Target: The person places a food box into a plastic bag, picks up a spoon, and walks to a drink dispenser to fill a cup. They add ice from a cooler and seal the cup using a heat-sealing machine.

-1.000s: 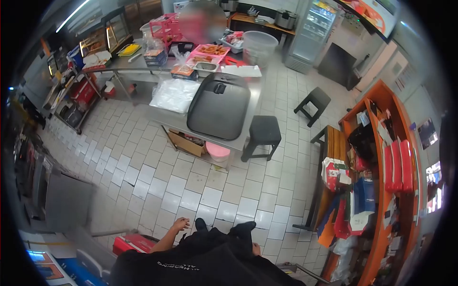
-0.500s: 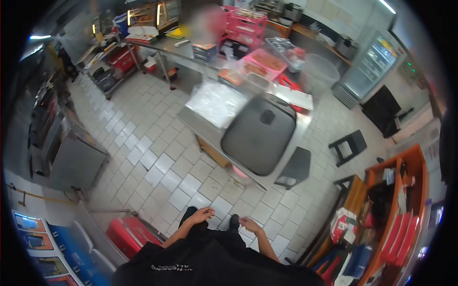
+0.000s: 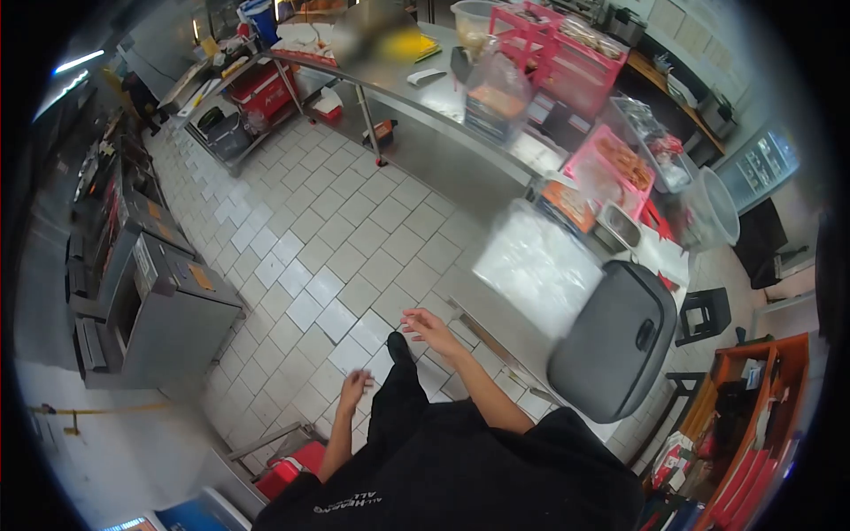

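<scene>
My right hand (image 3: 428, 327) reaches forward over the tiled floor with its fingers apart and nothing in them. It is near the corner of a steel table (image 3: 482, 305) but does not touch it. Lower and to the left, my left hand (image 3: 357, 387) hangs loosely beside my leg, empty, its fingers slightly bent and apart. A grey lidded case (image 3: 611, 345) lies at the near end of the table. Beside it is a stack of clear plastic bags or sheets (image 3: 540, 265).
Farther along stand a metal pan (image 3: 617, 227), a pink tray of food (image 3: 624, 164) and pink crates (image 3: 575, 62). A steel appliance (image 3: 186, 310) is on the left. An orange shelf unit (image 3: 753, 407) is at right, near a black stool (image 3: 704, 316). Tiled floor (image 3: 345, 230) runs between.
My body has stepped forward and the view has turned left, so the table and grey case appear nearer and farther right. My right hand has swung forward; my left hand has swung back.
</scene>
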`<action>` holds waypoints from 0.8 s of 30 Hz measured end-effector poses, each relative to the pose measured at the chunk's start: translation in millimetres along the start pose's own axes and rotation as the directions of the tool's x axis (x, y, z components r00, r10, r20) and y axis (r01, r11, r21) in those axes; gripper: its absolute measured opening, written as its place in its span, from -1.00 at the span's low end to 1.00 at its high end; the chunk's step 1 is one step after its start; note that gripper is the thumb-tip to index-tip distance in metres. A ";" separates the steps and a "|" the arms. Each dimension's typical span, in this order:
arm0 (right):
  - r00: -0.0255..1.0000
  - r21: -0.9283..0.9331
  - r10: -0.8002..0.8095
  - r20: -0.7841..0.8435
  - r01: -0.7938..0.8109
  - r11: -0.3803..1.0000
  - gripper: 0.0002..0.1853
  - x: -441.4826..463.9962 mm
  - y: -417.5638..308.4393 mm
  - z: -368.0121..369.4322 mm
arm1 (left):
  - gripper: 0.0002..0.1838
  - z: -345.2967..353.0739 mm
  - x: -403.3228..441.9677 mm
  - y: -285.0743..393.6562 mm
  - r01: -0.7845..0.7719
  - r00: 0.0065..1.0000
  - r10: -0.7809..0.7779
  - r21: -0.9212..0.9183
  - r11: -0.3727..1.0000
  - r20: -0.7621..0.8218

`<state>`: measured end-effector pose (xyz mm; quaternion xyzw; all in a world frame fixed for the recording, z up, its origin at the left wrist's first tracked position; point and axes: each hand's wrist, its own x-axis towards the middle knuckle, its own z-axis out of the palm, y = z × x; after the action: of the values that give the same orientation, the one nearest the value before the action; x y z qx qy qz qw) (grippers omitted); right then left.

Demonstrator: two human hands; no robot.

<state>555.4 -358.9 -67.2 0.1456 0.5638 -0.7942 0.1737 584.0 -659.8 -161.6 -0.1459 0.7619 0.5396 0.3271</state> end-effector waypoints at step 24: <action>0.852 -0.238 -0.333 -0.403 0.254 0.938 -0.71 161.6 -327.5 -164.9 | -0.70 15.4 360.3 425.0 -0.154 0.780 0.045 0.121 0.981 0.624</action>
<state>272.1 -121.4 87.5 0.2162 0.6716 -0.7053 -0.0689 76.9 -439.2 -92.1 0.1070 0.6614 0.5091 0.5403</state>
